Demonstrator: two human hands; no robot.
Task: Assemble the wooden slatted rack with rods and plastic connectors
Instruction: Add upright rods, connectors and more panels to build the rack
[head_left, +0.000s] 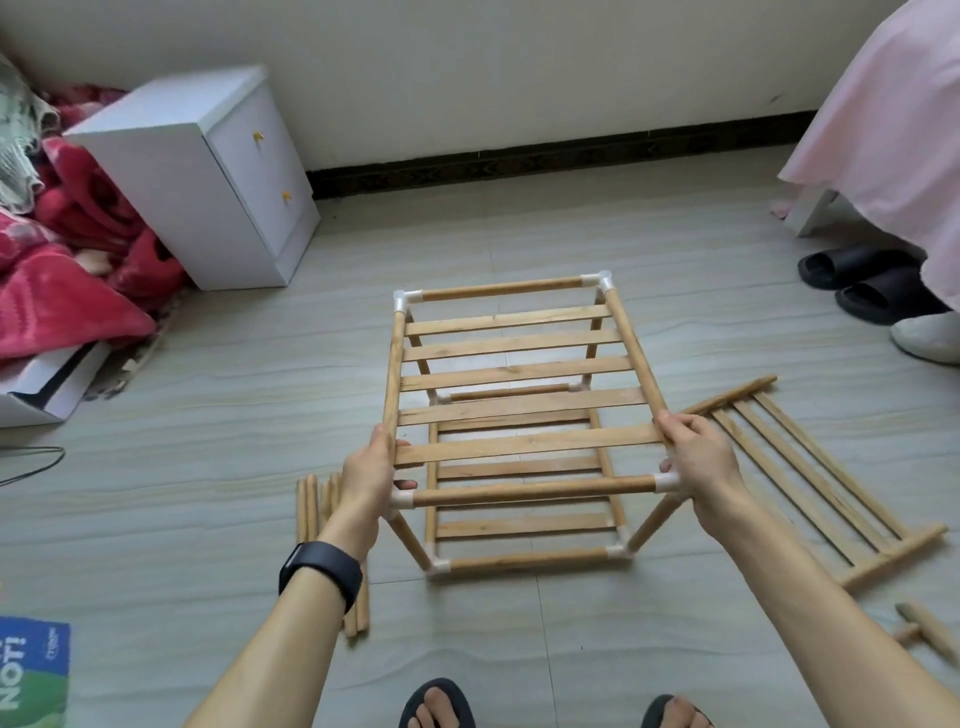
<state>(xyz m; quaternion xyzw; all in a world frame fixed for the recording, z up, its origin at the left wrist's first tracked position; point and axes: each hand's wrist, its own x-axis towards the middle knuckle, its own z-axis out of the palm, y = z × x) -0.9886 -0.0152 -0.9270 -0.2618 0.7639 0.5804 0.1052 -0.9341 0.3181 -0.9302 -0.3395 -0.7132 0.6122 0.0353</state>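
While the slatted rack (514, 374) stands on the tiled floor (208, 493), our left hand (366, 467) and right hand (698, 457) each curl around a top side rod (631, 353). We judge it light yet loose-jointed; lift by rods near plastic connectors (602, 281).

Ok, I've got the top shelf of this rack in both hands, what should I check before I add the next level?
1. Left hand grips the left rail of the top shelf: ok.
2. Right hand grips the right rail: ok.
3. White connectors at all four top corners: ok.
4. Rods pushed fully home in those connectors: cannot tell.
5. Spare slatted panel on the floor, right of the rack: ok.
6. Loose rods on the floor, left of the rack: ok.
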